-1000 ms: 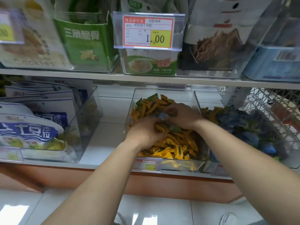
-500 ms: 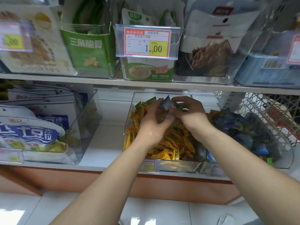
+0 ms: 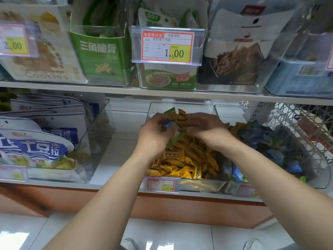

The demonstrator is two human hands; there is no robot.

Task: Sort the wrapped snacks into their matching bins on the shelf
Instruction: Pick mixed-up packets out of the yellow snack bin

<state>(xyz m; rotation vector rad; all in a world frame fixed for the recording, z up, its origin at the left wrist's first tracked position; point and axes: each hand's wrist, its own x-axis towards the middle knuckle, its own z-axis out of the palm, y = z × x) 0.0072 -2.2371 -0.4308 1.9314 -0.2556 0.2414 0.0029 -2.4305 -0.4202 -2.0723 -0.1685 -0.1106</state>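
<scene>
Alongside, clear bin (image 3: 320, 174) of blue snacks (image 3: 270, 139).

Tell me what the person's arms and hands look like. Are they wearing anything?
Both arms are bare: no sleeve shows on the left forearm or the right forearm. The left hand and the right hand wear no gloves, and I can see no watch, bracelet or ring.

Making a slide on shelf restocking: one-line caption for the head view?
Left hand holds a blue-wrapped snack over the clear bin of yellow snacks; right hand reaches into the pile.
</scene>
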